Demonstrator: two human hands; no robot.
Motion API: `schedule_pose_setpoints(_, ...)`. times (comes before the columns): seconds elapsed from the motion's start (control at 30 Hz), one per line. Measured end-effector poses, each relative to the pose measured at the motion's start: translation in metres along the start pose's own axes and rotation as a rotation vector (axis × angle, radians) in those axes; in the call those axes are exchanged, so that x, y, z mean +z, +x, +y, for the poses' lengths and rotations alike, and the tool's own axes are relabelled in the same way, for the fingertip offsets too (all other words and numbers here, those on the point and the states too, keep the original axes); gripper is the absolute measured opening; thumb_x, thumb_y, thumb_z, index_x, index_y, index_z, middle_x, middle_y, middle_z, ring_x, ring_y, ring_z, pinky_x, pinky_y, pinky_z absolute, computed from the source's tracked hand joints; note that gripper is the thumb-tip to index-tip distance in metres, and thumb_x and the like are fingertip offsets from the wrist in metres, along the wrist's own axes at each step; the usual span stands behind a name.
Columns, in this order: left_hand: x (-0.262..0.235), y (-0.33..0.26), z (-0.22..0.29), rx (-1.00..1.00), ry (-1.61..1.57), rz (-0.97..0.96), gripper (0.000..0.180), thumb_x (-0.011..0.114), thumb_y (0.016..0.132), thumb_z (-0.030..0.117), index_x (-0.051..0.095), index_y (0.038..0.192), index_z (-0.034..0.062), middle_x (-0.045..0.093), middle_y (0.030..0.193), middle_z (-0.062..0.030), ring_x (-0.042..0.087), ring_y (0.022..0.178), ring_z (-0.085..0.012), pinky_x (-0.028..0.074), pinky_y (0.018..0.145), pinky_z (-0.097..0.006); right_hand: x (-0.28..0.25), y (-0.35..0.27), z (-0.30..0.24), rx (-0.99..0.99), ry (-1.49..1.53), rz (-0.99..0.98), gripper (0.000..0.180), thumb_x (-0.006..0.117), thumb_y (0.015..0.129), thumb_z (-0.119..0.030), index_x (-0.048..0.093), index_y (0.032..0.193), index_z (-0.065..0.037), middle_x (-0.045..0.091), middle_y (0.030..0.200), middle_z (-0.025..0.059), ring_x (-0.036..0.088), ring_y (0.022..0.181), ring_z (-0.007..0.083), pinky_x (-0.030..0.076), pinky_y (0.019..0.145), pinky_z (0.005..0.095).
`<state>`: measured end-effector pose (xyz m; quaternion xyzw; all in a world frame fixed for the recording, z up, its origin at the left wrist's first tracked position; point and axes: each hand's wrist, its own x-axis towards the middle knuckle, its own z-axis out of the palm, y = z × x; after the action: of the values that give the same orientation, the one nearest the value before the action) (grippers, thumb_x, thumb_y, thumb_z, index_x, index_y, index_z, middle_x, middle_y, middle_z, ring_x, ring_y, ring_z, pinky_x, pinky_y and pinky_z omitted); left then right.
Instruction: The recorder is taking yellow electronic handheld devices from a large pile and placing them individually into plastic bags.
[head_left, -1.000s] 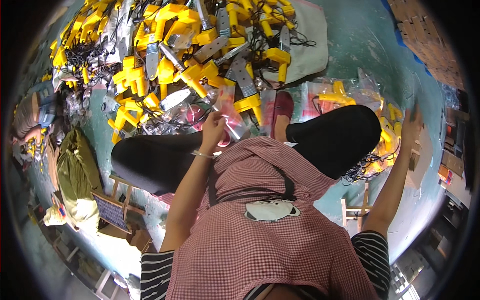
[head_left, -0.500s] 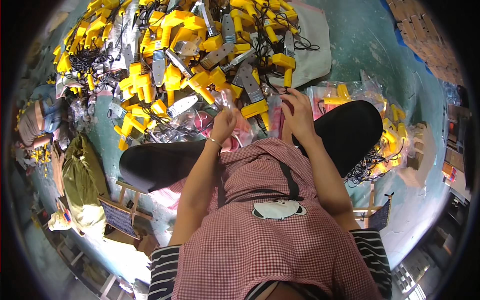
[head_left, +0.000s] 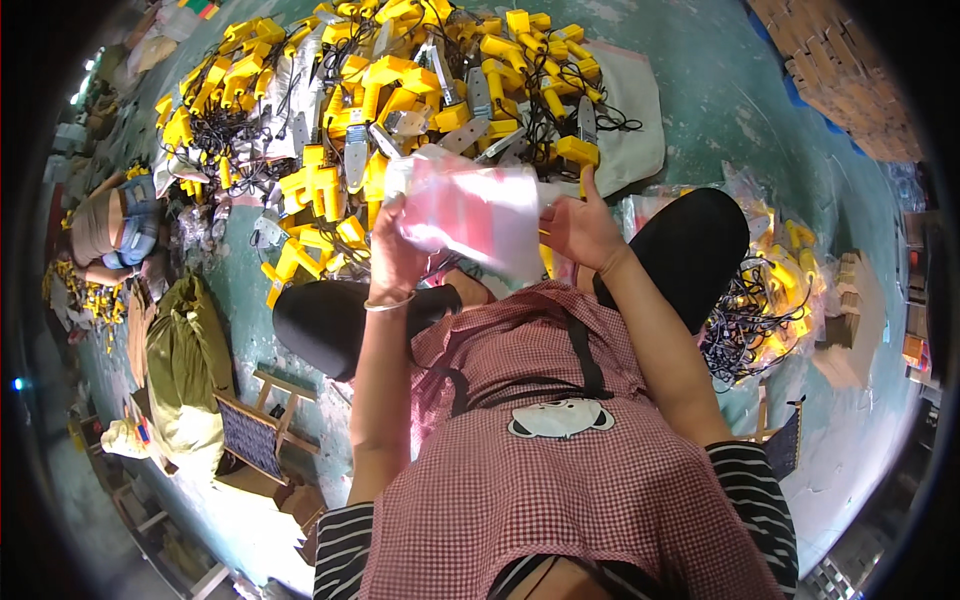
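Note:
My left hand (head_left: 398, 250) is closed on the left edge of a clear plastic bag (head_left: 470, 212) with a red and pink printed panel, held up above my lap. The bag is tilted and partly washed out by glare. At its right edge is my right hand (head_left: 583, 232), thumb raised and fingers apart; whether the fingertips touch the bag, I cannot tell. Just beyond that hand lies a yellow-handled corded tool (head_left: 577, 150) with a flat grey metal plate. The bag hides part of the pile of similar tools (head_left: 400, 85) in front of me.
To my right, more yellow tools (head_left: 795, 270) lie in clear plastic with tangled black cords (head_left: 745, 345), beside a cardboard box (head_left: 848, 320). Stacked cardboard (head_left: 840, 75) stands far right. At left are an olive cloth (head_left: 185, 345), a low stool (head_left: 250, 435) and another person (head_left: 125, 225).
The plastic bag has come up from among the things before me into my left hand. My right hand has turned, thumb up, beside it. The view has shifted slightly.

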<state>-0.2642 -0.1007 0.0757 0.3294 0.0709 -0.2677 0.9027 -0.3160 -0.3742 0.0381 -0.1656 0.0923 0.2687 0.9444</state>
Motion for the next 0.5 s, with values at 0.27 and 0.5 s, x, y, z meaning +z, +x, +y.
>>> schedule_pose_setpoints(0.27,0.011,0.015,-0.046,0.014,-0.428,-0.138,0.043,0.04,0.099,0.029,0.043,0.132,0.0011,0.051,0.132,-0.0154,0.047,0.123,-0.0274,0.033,0.108,-0.045,-0.022,-0.01,0.021,-0.133,-0.207,-0.066,0.076,0.064,0.08,-0.054,0.037,0.137,-0.011,0.05,0.13,0.0068,0.047,0.121,0.0247,0.039,0.101,0.0402)
schedule_pose_setpoints(0.5,-0.011,0.027,-0.109,-0.016,-0.554,0.149,0.034,0.04,0.099,0.029,0.051,0.12,0.004,0.061,0.114,-0.0109,0.06,0.103,-0.0238,0.051,0.088,-0.037,-0.036,-0.007,0.015,-0.197,-0.385,0.268,0.025,0.07,0.082,-0.014,0.062,0.104,-0.006,0.063,0.094,0.0009,0.061,0.089,0.0138,0.049,0.083,0.0328)
